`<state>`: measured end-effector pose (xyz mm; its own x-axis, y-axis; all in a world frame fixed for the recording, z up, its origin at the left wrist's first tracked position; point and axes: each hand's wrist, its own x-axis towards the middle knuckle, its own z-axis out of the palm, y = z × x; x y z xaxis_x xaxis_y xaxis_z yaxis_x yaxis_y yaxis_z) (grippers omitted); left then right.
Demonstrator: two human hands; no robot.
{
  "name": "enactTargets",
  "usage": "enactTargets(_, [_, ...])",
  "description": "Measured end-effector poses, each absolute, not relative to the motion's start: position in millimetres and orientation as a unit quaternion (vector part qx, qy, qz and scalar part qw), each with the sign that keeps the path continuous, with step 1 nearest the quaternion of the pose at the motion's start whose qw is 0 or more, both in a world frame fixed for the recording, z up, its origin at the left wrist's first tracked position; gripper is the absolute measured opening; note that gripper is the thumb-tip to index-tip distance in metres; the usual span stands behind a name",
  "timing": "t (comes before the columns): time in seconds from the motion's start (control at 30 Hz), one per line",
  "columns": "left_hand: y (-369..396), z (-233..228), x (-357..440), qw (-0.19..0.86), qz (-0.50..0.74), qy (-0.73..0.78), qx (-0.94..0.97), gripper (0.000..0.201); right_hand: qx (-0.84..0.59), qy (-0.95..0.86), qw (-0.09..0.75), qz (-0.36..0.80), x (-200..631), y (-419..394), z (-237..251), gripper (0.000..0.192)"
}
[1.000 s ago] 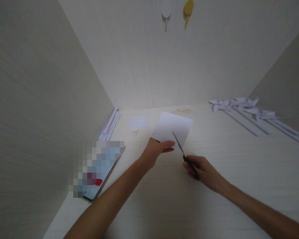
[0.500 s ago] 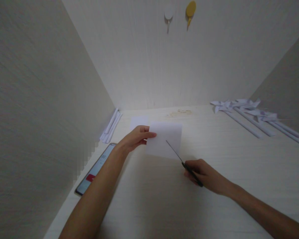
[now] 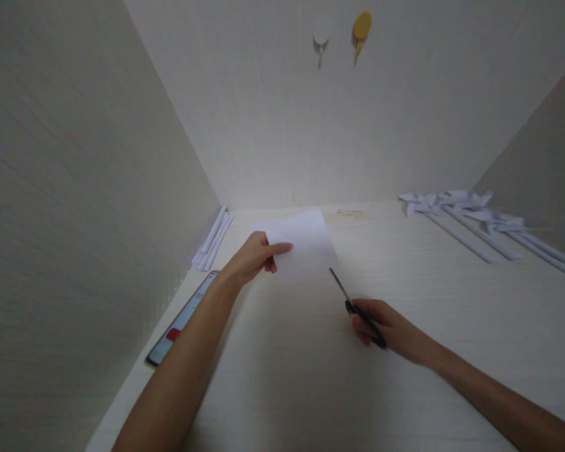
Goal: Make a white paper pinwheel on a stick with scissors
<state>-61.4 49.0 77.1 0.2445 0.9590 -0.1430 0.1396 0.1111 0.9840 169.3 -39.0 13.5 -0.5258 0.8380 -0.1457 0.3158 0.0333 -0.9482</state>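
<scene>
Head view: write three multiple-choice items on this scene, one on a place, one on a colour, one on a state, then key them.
1. Where does the phone lie?
A. by the left wall
B. beside the paper pinwheels
C. under the sheet

2. What colour is the right-hand wall hook?
A. red
B. yellow
C. black

3. How is the white sheet held?
A. lying flat, untouched
B. pinched in the left hand
C. clamped between the scissor blades

Key: 1 A, the phone lies at the desk's left edge under the left forearm. 2 B, the hook beside the white one is yellow. 3 B, the left hand grips the sheet's edge, while the scissors in the right hand sit clear of it.
</scene>
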Motion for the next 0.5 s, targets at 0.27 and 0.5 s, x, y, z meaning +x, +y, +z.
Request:
enactTargets(0.27, [41.9, 70.8, -34.7, 0.533, 0.5, 0.476, 0.49, 0.024, -0.42, -0.642, 0.284, 0.575, 167.8, -40.7, 7.9, 0.04])
enactTargets(0.5, [26.6, 64.3, -10.0, 0.539, 0.535, 0.464, 0.456, 0.02, -0.415, -0.659, 0.288, 0.557, 166.3, -41.4, 10.4, 0.036])
